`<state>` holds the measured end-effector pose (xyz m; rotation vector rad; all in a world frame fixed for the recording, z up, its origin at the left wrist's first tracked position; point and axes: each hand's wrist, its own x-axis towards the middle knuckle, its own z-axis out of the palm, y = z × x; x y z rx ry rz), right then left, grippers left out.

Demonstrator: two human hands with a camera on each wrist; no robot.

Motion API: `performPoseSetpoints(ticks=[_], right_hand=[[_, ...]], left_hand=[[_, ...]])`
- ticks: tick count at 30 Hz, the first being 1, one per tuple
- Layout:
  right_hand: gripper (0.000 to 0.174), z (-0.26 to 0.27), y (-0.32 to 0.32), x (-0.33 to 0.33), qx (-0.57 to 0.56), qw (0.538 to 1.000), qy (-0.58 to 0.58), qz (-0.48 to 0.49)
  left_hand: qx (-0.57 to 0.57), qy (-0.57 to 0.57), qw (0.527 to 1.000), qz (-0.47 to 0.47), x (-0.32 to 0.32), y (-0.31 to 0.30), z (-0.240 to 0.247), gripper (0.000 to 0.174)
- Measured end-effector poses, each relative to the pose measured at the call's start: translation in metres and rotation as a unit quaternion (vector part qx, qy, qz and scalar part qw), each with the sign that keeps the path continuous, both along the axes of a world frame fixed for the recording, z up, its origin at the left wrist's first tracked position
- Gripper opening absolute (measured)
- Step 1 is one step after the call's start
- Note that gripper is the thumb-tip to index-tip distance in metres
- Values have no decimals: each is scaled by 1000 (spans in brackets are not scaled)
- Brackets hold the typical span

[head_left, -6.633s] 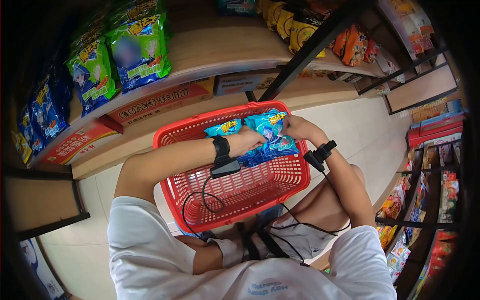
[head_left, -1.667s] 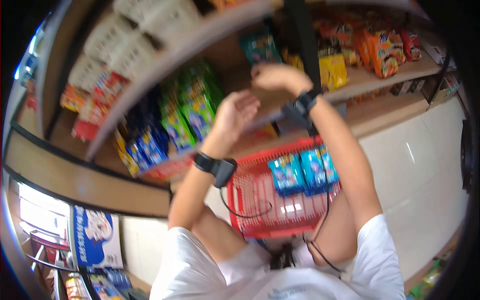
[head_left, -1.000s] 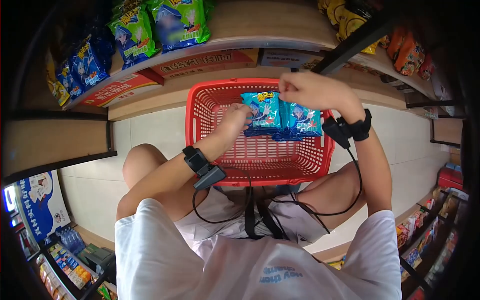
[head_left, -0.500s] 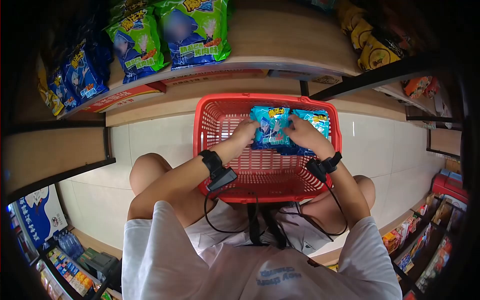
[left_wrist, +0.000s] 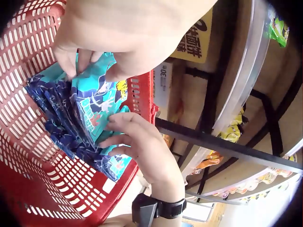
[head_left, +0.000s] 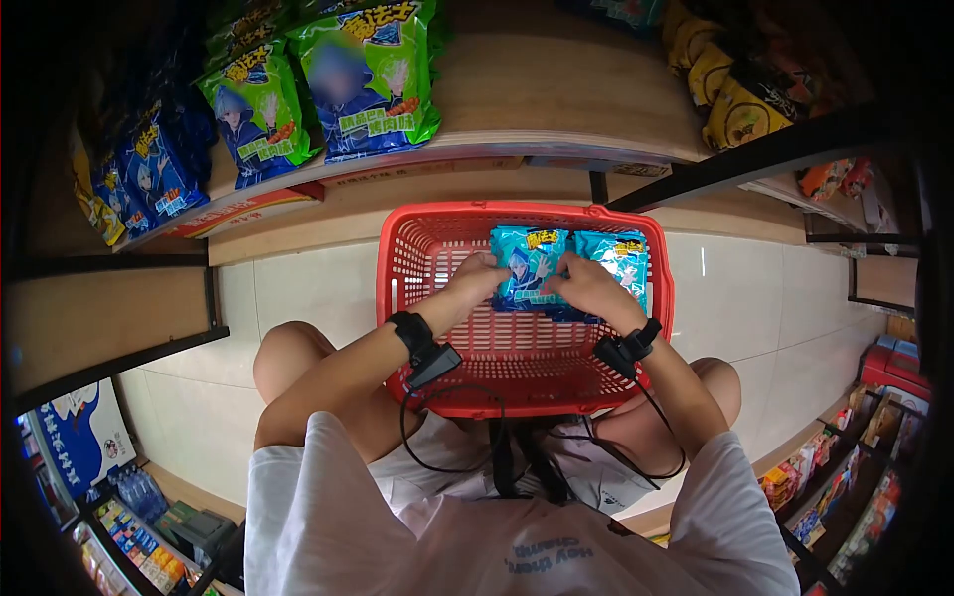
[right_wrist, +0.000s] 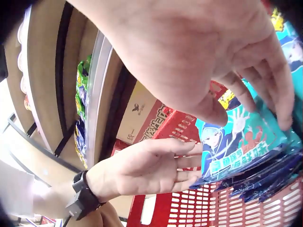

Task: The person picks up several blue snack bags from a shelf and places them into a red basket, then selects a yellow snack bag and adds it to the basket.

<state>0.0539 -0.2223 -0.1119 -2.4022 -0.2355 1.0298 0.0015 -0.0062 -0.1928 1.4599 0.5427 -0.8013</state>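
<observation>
A red plastic basket (head_left: 397, 248) stands in front of the seated person. Teal and blue snack bags lie in it in two side-by-side stacks, a left stack (head_left: 519, 260) and a right stack (head_left: 622, 260). At the left stack's left edge, my left hand (head_left: 469, 284) pinches a snack bag (right_wrist: 222, 142), thumb on the front and fingers behind the edge. My right hand (head_left: 594, 291) reaches over the basket and touches that stack's right side with loose, spread fingers (left_wrist: 120, 124). Dark bag edges (right_wrist: 255, 182) show layered below the top bag.
Behind the basket runs a wooden shelf (head_left: 556, 89) with green snack bags (head_left: 368, 79), blue ones (head_left: 154, 169) and yellow packs (head_left: 750, 109). Cardboard boxes (right_wrist: 137, 109) stand under it. A black shelf post (head_left: 755, 149) is at the right. Black cables (head_left: 405, 437) hang from the wrist cameras.
Earlier both hands were up at the shelf; they have since come down into the basket. My right hand has lowered from the rim to the left stack, and my left hand has closed on its edge.
</observation>
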Motion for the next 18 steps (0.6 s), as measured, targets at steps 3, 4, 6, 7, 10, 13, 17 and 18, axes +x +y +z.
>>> performPoseSetpoints(ticks=[3,4,6,7,10,13,17,18], right_hand=[[34,-2,-1,1,22,999,-11,20],[33,2,-1,2,29,999,23,3],[31,15,-1,1,41,995,86,-33],[29,18,-2,1,29,993,103,-45],[27,34,-10,-4,88,982,140,-89],[18,58,-11,-10,152,973,103,-143],[17,75,-7,-18,227,956,-120,-143],[16,88,-1,-20,253,938,-191,-141]], left_hand=[[-42,-90,994,-51,-1,-5,-32,23],[-46,-133,989,-49,-3,-6,-36,22],[-55,-222,972,-46,-13,-12,-38,18],[-43,-292,955,3,-16,-19,-31,27],[91,-380,920,24,-35,-29,1,45],[156,-343,924,-60,-41,-29,101,43],[217,-565,793,-71,-39,-28,151,42],[209,-583,784,-55,-36,-26,161,41]])
